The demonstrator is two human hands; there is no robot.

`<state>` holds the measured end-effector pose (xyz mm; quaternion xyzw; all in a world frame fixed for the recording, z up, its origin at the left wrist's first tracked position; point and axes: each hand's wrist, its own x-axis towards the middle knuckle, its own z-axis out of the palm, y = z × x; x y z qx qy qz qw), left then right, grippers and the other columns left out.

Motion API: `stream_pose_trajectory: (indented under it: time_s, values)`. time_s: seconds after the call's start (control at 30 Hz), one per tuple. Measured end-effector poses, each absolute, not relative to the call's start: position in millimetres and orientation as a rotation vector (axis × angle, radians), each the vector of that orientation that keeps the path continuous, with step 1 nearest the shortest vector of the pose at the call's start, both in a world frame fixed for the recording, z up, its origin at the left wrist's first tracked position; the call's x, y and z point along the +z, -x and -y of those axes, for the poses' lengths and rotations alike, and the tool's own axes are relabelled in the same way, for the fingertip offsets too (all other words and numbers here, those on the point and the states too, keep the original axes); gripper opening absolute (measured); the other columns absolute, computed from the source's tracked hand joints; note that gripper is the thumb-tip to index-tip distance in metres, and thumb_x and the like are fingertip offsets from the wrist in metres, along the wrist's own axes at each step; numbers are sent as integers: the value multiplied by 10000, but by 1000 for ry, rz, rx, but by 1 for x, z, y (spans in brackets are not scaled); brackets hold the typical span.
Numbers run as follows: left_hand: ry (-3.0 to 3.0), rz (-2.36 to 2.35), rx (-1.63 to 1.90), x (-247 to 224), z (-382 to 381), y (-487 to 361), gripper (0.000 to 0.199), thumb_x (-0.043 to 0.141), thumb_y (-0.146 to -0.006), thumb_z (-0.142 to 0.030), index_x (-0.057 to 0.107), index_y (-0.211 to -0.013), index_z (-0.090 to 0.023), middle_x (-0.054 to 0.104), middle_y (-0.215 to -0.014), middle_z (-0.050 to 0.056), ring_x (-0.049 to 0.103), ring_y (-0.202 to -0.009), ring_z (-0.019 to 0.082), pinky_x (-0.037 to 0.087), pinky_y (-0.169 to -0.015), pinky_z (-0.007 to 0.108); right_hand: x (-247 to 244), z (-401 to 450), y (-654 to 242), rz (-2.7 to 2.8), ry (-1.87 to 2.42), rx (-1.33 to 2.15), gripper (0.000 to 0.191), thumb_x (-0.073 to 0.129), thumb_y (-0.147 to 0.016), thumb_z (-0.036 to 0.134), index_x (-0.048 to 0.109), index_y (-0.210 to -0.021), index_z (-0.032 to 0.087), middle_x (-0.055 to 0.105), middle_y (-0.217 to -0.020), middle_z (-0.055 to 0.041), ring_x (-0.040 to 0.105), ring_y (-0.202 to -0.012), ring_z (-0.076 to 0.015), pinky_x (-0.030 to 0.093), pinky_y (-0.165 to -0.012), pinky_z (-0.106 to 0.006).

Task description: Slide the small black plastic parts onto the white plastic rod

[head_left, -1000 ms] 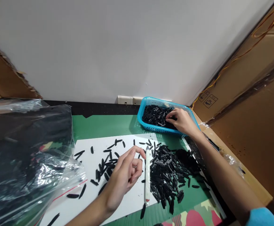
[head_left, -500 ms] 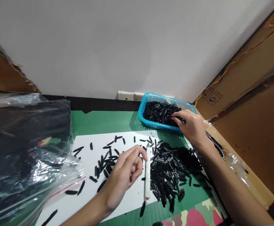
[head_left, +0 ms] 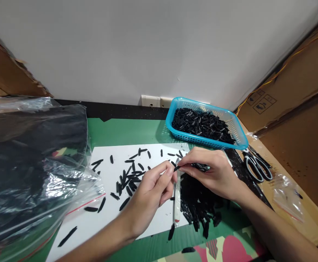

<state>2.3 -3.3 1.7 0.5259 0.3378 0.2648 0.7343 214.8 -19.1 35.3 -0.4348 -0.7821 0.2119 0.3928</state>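
Observation:
Between the fingertips of both hands is a small, slim black strip (head_left: pixel 177 168), its exact kind unclear. My right hand (head_left: pixel 216 174) pinches one end with thumb and forefinger. The curled fingers of my left hand (head_left: pixel 150 193) close on its other end. Just below the hands, a whitish pen-like stick (head_left: pixel 177 203) with a red tip lies on a white sheet (head_left: pixel 153 225). Similar black strips (head_left: pixel 131 178) are scattered over the sheet. A dense pile of black pieces (head_left: pixel 199 203) lies under my right hand, partly hidden by it.
A blue basket (head_left: pixel 202 139) full of small black pieces stands at the back. Clear plastic bags (head_left: pixel 39 163) with black contents fill the left. Scissors (head_left: pixel 257 167) and a small plastic bag (head_left: pixel 287 196) lie at right, beside cardboard (head_left: pixel 301 116). Wall sockets (head_left: pixel 150 101) sit behind.
My right hand has come from the basket toward me and left, bringing a black strip to my left hand. The left fingers now meet it. The view has shifted slightly.

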Motion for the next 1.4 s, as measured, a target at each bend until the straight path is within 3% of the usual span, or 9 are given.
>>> stream_pose_trajectory:
  time_s: [0.33,0.97,1.4]
  values:
    - [-1161,-768,604,0,4,-3,390,488,-1083,-546,513,-854,-231,339,-541,-89,193,-474,75,157,-424,176,23,21,-218,1730,1074,831,81,782,-952,174,815,-1020,202,815,-937,-35,748,-833,-172,612,-775,-317]
    - [-1142,-769,595,-1,4,-2,361,479,-1087,-545,532,-915,-233,365,-543,-92,210,-486,76,206,-446,170,21,21,-217,1707,1073,849,62,797,-938,153,813,-990,183,808,-913,-30,733,-818,-154,578,-762,-291]
    - [-1085,-828,558,-6,3,0,441,496,-1062,-594,535,-840,-214,329,-541,-89,194,-484,72,165,-433,181,18,17,-212,1788,1075,761,70,737,-996,200,790,-968,163,784,-879,-45,702,-786,-153,545,-753,-285]
